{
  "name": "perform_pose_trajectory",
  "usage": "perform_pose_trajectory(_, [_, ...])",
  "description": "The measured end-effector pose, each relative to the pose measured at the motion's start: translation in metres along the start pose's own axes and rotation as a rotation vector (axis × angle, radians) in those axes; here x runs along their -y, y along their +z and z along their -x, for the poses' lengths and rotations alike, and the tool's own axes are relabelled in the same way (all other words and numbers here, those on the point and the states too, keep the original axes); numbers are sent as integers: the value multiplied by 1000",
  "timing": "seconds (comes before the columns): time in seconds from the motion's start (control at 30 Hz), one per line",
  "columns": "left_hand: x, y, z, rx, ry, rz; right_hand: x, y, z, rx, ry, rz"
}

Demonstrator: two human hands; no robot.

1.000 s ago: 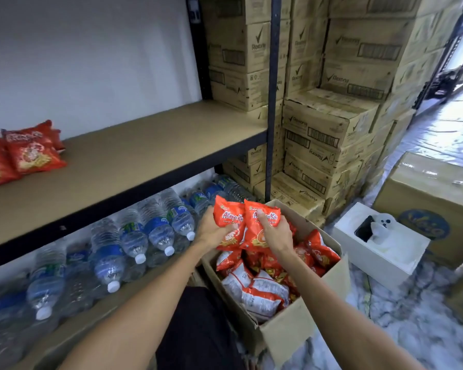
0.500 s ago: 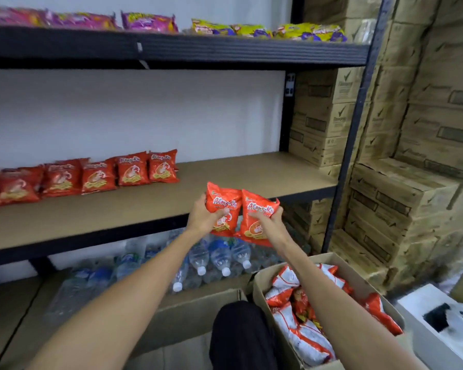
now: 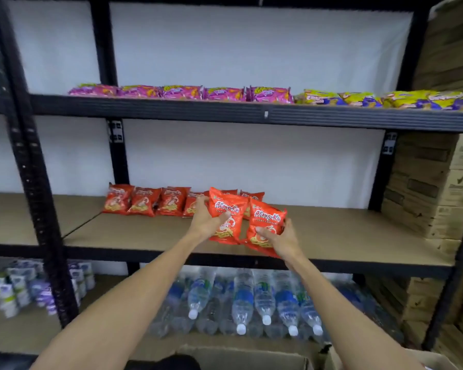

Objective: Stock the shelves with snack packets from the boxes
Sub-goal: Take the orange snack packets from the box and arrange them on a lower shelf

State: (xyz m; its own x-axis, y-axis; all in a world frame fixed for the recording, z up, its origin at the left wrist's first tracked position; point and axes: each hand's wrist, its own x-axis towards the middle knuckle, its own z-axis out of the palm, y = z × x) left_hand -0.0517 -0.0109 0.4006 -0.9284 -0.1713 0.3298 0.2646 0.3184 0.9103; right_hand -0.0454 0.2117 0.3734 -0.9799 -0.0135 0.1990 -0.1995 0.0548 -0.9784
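My left hand [image 3: 206, 221] grips a red snack packet [image 3: 229, 209] by its left side, and my right hand [image 3: 280, 237] grips a second red snack packet [image 3: 267, 218] from below. Both packets hang upright side by side over the front of the middle shelf [image 3: 358, 236]. Behind them, a row of several matching red packets [image 3: 145, 201] leans along the back of that shelf. The box the packets came from shows only as a cardboard rim [image 3: 241, 355] at the bottom edge.
The upper shelf [image 3: 251, 113] carries pink packets [image 3: 182, 92] and yellow packets [image 3: 385, 100]. Water bottles [image 3: 241, 303] lie below the middle shelf, small cartons [image 3: 14, 289] at lower left. Black uprights [image 3: 32, 166] frame the rack. Stacked brown boxes [image 3: 439, 182] stand at right.
Both hands have lifted the two red packets out of the box and up to the middle shelf. The view has risen from the box to the rack.
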Motion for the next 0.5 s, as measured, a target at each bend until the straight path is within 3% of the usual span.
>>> perform_pose_trajectory(0.5, [83,-110,-64,-193,-40,50,-12,148,-93,112,-39,126])
